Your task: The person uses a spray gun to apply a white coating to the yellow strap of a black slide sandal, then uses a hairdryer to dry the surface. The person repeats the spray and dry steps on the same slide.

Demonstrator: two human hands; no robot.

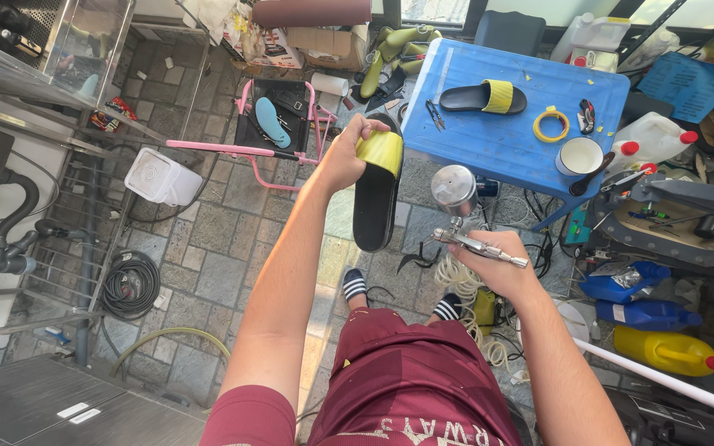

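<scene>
Head view shows the left hand closed round the yellow strap of a black foam slide sandal, its long axis running toward the person, while the right hand grips a chrome spray gun just right of it.

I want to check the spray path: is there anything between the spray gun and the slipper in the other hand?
Nothing visible. The spray gun in the right hand sits just right of the slipper, which the left hand holds up; only open air separates them.
</scene>
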